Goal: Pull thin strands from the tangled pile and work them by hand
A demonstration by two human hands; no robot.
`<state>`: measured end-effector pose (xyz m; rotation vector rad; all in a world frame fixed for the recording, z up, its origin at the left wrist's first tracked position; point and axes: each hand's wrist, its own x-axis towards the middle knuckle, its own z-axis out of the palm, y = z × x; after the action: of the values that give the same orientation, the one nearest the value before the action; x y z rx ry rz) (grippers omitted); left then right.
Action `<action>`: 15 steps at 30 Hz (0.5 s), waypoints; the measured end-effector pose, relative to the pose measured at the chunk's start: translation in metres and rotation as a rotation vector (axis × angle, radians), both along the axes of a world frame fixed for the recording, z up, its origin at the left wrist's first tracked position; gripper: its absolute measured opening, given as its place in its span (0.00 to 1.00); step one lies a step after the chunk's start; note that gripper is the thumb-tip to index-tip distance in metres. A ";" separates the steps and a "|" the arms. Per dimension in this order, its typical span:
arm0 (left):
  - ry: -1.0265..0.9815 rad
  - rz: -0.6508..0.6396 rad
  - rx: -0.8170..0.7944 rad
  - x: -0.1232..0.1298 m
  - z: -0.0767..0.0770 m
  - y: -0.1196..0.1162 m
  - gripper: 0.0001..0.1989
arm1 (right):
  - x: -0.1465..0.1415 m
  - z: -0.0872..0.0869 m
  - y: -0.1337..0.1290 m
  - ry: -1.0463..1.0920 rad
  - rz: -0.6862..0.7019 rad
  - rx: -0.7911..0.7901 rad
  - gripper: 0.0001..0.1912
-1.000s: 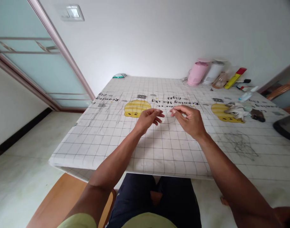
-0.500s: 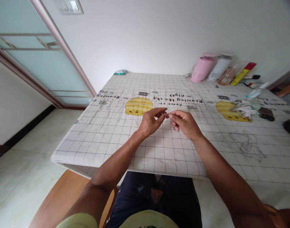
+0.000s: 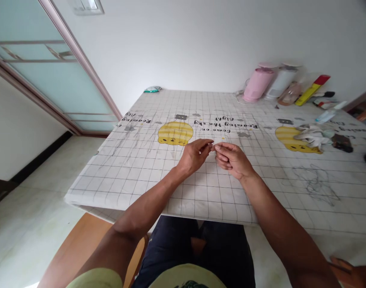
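My left hand (image 3: 195, 157) and my right hand (image 3: 232, 159) meet fingertip to fingertip above the middle of the table (image 3: 159, 180), which is covered by a white checked cloth. The fingers of both hands are pinched. Whatever lies between the fingertips is too small to make out. Loose dark thread (image 3: 317, 184) lies in a tangle on the cloth, to the right of my right hand. A yellow balloon print (image 3: 175, 133) shows just beyond my left hand.
Along the wall at the back right stand a pink cylinder (image 3: 258, 84), a white cylinder (image 3: 280, 84) and a yellow-red box (image 3: 312, 90). Nearer are a crumpled cloth (image 3: 315, 137) and a dark object (image 3: 342, 143). A green packet (image 3: 153, 89) lies at the far left corner.
The fingertips of my two hands have come slightly closer together, and the fingers of my right hand have curled in more. The view has shifted a little.
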<state>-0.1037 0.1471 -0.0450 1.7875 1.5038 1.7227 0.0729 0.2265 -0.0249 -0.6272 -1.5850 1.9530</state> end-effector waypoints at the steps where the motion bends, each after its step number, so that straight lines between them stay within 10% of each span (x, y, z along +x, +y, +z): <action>1: 0.074 0.023 0.027 0.000 -0.001 0.000 0.11 | 0.000 -0.002 -0.001 -0.036 -0.054 0.086 0.19; 8: 0.307 0.109 0.031 -0.002 0.000 -0.002 0.11 | -0.007 -0.018 -0.012 -0.296 -0.492 1.072 0.17; 15: 0.346 0.087 -0.022 0.001 0.003 -0.006 0.14 | -0.009 -0.029 -0.013 -0.407 -0.544 1.295 0.21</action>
<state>-0.1022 0.1413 -0.0419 2.1221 1.7466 1.4804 0.0642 0.2137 -0.0539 -0.7398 -2.1637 0.2039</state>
